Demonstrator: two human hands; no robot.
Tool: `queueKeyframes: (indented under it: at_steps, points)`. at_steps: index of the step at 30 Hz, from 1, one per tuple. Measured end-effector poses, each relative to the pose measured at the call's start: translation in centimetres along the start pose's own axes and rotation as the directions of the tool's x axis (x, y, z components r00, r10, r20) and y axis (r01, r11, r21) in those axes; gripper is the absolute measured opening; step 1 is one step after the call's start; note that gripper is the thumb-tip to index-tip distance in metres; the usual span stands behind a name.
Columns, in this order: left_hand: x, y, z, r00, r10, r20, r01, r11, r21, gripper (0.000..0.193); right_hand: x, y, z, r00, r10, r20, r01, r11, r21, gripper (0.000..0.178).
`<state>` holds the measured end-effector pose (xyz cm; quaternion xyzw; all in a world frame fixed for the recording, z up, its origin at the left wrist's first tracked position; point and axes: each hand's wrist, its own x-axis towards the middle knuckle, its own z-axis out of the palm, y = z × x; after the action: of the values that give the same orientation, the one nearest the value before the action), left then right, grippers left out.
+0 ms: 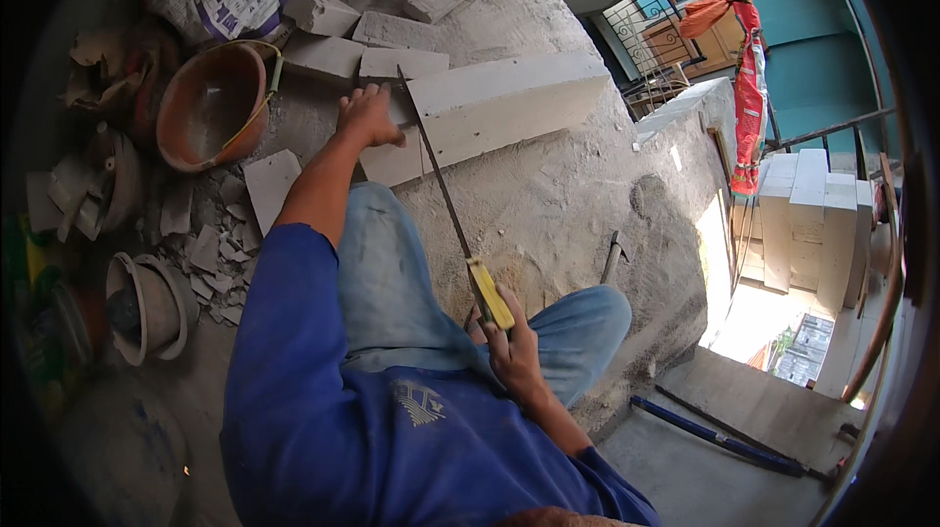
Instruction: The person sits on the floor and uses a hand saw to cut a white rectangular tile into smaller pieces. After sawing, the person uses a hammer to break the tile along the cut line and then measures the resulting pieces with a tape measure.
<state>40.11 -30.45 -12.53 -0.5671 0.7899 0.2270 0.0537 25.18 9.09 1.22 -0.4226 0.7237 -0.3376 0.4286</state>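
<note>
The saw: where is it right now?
In the head view, the saw is near the middle, running from the right hand, which grips its yellow handle, up to the pale block, just right of the left hand.

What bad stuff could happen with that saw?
The left hand is close beside the saw, so a slip might cut it. The left knee is near the saw too, and could get nicked. Broken bits lie to the left, so someone might trip.
</note>
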Motion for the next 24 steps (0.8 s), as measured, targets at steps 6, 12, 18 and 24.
queueKeyframes:
  at_steps: [6, 12, 18, 24]
  points:
    - [-0.4, 0.9, 0.6, 1.000, -0.010, 0.020, 0.010, 1.000, 0.013, 0.112, 8.3, -0.6, 3.1, 0.999, -0.033, -0.019, 0.031, 0.996, -0.078, 0.056]
    - [-0.4, 0.5, 0.7, 0.997, -0.003, 0.073, 0.004, 1.000, -0.007, 0.120, 9.8, -1.5, 2.9, 1.000, 0.015, 0.008, -0.014, 0.998, -0.059, 0.057]
    - [0.2, 0.5, 0.6, 1.000, 0.004, -0.003, -0.004, 1.000, -0.004, 0.114, -0.2, 3.5, 0.8, 0.995, -0.085, -0.049, 0.082, 0.995, -0.059, 0.058]
    - [0.3, 0.5, 0.4, 1.000, 0.000, 0.017, 0.000, 1.000, 0.013, 0.116, 15.1, -1.5, 4.9, 0.993, -0.088, -0.079, 0.089, 0.996, 0.012, 0.053]
